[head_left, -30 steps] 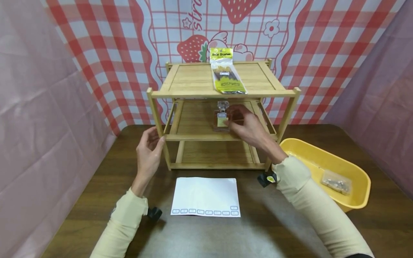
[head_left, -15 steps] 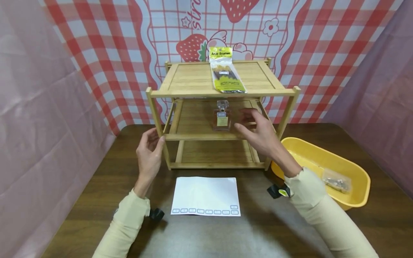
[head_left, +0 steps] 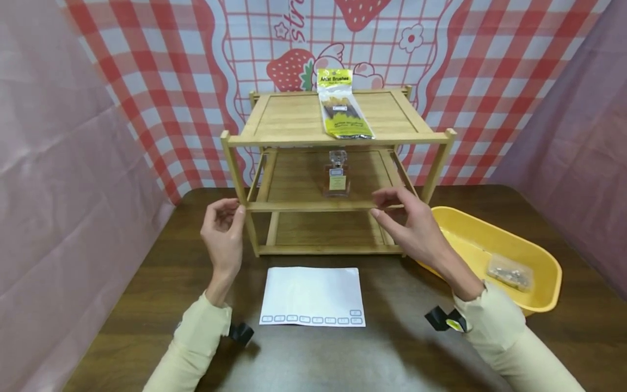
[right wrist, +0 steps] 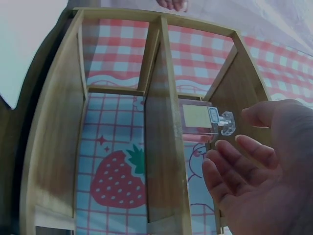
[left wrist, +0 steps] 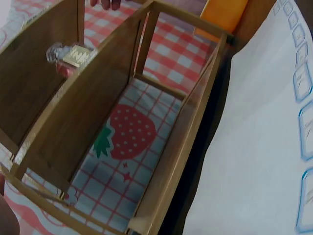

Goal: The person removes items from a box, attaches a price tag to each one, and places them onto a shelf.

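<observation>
A clear glass perfume bottle [head_left: 337, 175] with a yellowish label stands upright on the middle shelf of a three-tier wooden rack [head_left: 313, 207]. In front of that shelf's right part is my right hand [head_left: 409, 226], fingers loosely bent and holding nothing. The right wrist view shows its fingertips apart from the bottle [right wrist: 198, 120]. My left hand [head_left: 222, 234] is beside the rack's front left post, loosely curled, with the thumb tip close to the wood. Only a sliver of the left hand [left wrist: 7, 215] enters the left wrist view.
On the top shelf lies a packet of artist brushes [head_left: 345, 117]. A white sheet with small printed boxes [head_left: 312, 296] lies on the table before the rack. A yellow tub [head_left: 548, 272] at right contains a clear plastic box of small items [head_left: 510, 272].
My right hand has let go of the perfume bottle and drawn back to the right and toward me. My left hand has eased slightly away from the post.
</observation>
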Tool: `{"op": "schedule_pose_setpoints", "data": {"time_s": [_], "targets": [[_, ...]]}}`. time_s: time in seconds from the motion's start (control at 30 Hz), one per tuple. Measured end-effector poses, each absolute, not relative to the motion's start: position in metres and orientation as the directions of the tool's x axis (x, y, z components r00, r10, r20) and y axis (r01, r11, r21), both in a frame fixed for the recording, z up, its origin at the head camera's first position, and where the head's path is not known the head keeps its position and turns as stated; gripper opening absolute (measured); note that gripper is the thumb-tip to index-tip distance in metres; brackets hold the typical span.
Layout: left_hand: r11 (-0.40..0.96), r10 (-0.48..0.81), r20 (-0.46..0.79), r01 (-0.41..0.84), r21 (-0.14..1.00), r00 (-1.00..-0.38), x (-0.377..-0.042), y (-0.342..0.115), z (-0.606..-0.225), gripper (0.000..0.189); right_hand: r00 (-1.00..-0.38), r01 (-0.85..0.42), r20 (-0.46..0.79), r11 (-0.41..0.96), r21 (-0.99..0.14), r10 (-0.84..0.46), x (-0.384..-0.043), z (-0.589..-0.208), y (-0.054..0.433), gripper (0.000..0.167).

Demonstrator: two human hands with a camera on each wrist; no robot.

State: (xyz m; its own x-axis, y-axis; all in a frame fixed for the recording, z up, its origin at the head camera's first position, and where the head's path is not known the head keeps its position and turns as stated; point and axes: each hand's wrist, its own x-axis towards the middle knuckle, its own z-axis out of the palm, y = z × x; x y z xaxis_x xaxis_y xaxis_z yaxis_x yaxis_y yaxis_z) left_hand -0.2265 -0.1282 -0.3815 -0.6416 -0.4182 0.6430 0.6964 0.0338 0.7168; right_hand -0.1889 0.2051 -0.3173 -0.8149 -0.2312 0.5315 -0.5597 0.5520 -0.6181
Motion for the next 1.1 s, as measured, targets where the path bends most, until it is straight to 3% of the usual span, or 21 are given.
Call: {"op": "schedule_pose_setpoints", "data": {"time_s": [0.63,1.1], "targets": [[0.007,-0.142,0.675,0.681,0.732,-0.724,-0.212,-0.092,-0.391,0.016,-0.839,-0.502,0.518,0.601,-0.621,-0.165,-0.168,-0.347,0.246,0.029],[-0.065,0.062,0.599,0.596,0.8,-0.798,-0.207,-0.045,-0.4,0.024,-0.871,-0.398,0.488,0.673,-0.623,-0.063,-0.151,-0.364,0.292,0.026]]}}
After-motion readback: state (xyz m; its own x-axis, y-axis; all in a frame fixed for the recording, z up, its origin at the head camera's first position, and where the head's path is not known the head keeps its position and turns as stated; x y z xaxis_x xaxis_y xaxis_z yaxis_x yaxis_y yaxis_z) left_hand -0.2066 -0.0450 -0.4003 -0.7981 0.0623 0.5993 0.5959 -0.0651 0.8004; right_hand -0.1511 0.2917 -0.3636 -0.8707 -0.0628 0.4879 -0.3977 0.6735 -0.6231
